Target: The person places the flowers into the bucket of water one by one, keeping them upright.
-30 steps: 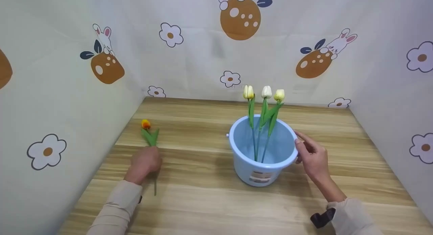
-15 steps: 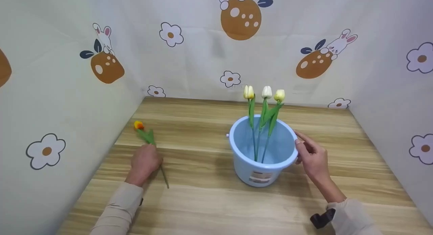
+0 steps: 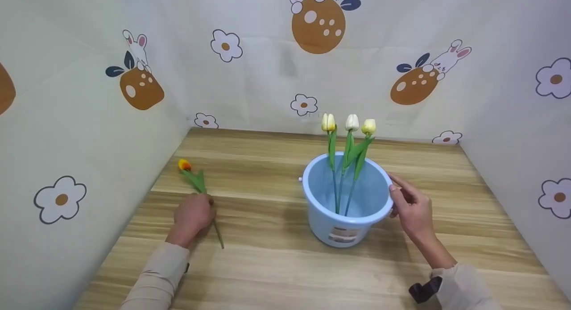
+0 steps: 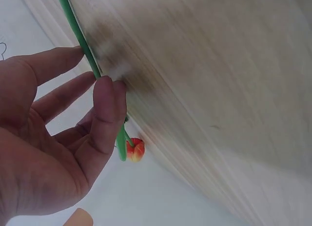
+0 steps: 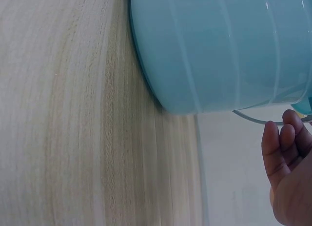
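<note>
In the head view an orange-yellow tulip (image 3: 195, 180) with green leaves is at the left of the table, its stem end pointing toward the front right. My left hand (image 3: 192, 215) pinches its stem just below the leaves; the left wrist view shows the fingertips (image 4: 103, 89) at the green stem (image 4: 77, 30), close to the tabletop. A light blue bucket (image 3: 314, 207) stands upright right of centre. On its right side my right hand (image 3: 412, 209) grips the rim, thumb on top, fingers partly hidden behind. Three pale tulips (image 3: 352, 122) lean inside the bucket, their heads above the rim.
The wooden table (image 3: 267, 265) is enclosed by pale cloth walls (image 3: 258, 78) printed with rabbits, fruit and flowers. The bucket's thin handle (image 5: 253, 119) shows beside the right hand's fingers. A label sits on the bucket's front.
The orange tulip has swung in my left hand: its head has shifted left and its stem end right and slightly back. My right hand and the bucket stay put.
</note>
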A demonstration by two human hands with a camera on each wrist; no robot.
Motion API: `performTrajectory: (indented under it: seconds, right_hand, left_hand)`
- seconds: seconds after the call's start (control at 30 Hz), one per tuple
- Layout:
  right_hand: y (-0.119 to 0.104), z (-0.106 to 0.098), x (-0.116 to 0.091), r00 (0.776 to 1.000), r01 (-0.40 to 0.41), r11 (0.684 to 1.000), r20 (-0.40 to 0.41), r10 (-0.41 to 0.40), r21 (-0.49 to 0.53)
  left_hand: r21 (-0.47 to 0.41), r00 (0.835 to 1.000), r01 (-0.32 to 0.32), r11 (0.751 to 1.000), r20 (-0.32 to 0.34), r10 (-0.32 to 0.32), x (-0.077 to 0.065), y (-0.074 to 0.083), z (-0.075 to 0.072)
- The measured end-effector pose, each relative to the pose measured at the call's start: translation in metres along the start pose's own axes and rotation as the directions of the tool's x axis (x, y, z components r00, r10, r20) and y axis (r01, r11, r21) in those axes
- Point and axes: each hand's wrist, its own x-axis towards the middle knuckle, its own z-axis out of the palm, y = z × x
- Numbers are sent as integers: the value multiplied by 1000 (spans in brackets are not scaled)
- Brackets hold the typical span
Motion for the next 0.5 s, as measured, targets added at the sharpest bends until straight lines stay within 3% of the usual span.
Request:
performTrajectory:
  seconds: [0.3, 0.5]
  right_hand:
    - [1, 1, -1, 1000, 5, 1000, -9, -5, 5]
    - [-1, 1, -1, 1000, -11, 1000, 9, 11, -16]
  left_hand:
    - [38, 997, 32, 999, 71, -35, 0, 6, -1]
    - [-2, 997, 51, 999, 61, -51, -2, 3, -2]
